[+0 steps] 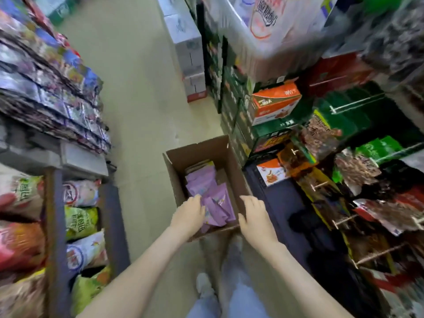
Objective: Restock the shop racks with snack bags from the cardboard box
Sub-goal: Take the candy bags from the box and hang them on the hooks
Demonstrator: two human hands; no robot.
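The pale floor (142, 88) of the aisle ran away beyond the cardboard box (197, 152), which stood open on it with its flaps up. Left of the box rose a shelf rack (85, 161) filled with large snack bags, green, white and red ones below, shiny bluish ones above. Right of the box stood a peg rack (358, 171) hung with brown and green packs, much of it blurred. Beyond the box, a stack of white cartons (188, 49) stood on the floor, and to the box's far right an orange carton (275, 102) sat among green ones.

Inside the box lay the purple snack bags (220, 203), piled loosely toward its near end. The left hand (189, 214) reached in over the near left corner of the box, its fingers bent down onto the purple bags; whether they pinched one could not be told through the blur. The right hand (255, 216) lay over the box's right wall, relaxed, fingers stretched forward and grasping nothing that showed. Just near of the box, a white shoe (204, 285) stood on the floor.
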